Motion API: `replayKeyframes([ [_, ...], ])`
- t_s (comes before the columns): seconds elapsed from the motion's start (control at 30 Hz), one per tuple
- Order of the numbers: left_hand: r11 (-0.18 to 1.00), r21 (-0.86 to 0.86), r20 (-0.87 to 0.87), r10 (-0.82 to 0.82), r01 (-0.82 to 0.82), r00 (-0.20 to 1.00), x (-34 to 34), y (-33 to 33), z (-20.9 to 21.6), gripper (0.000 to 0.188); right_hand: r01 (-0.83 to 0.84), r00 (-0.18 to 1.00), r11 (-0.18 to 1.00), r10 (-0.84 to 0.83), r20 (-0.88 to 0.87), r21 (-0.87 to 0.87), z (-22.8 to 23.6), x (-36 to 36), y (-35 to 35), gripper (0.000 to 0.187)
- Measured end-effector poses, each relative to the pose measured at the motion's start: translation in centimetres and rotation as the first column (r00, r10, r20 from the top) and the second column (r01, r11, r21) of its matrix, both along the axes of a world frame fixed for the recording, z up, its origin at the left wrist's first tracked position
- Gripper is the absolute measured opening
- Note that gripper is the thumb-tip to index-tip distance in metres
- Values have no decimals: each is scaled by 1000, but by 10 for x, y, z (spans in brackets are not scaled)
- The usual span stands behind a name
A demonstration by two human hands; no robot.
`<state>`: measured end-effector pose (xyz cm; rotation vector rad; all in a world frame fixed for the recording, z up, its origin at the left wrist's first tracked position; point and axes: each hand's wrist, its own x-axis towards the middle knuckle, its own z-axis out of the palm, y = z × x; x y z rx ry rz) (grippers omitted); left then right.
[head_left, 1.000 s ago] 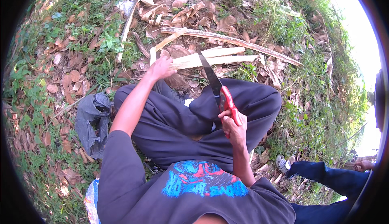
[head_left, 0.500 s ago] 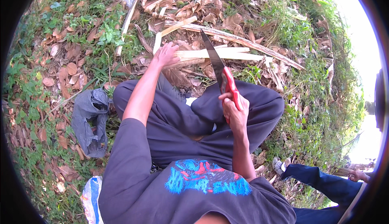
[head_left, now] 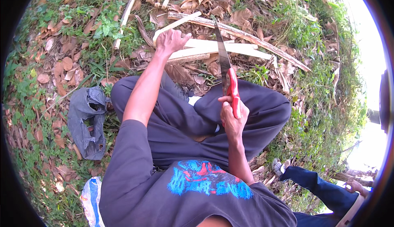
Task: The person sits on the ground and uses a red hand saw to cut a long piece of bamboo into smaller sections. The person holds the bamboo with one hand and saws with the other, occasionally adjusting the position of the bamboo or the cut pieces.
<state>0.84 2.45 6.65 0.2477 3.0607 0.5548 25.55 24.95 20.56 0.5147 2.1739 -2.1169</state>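
Observation:
My right hand [head_left: 234, 116] is closed around the red handle of a hand saw [head_left: 223, 57]. The saw's long dark blade points away from me, tapering to its tip over the wood pieces. Farther off to the left, my left hand [head_left: 170, 42] is curled round a pale wooden strip [head_left: 184, 20], thumb sticking out to the right. Its fingertips are hidden, so the exact grip does not show. Just right of that hand, several pale wooden strips [head_left: 246, 51] lie across dry leaves, below the blade's tip.
A long rough-edged wooden slat [head_left: 262, 45] slants behind the strips; another slat [head_left: 129, 15] lies far left. A dark plastic bag [head_left: 87, 124] sits by my left knee, a white-and-blue sack [head_left: 92, 202] behind it. Another person's leg [head_left: 320, 186] is at lower right.
My left hand has moved slightly away from me and its fingers have curled in. The saw has swung a little to the right and stands more upright in the picture.

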Motion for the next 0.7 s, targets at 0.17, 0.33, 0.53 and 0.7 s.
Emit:
replayKeyframes([
  [0.17, 999, 11, -103, 46, -46, 994, 7, -7, -3, 57, -37, 999, 998, 38, -19, 45, -6, 0, -4, 14],
  [0.33, 1000, 15, -139, -2, 4, 990, 7, -4, -5, 57, -64, 998, 997, 65, -12, 47, -17, 3, -7, 14],
  [0.53, 993, -25, -96, -120, 118, 988, -1, -9, 10, 61, -53, 998, 998, 53, -13, 45, -7, 10, -4, 15],
  [0.7, 919, 9, -132, -389, 393, 912, -1, -14, 11, 57, -51, 999, 998, 51, -7, 21, -12, 10, -3, 15],
])
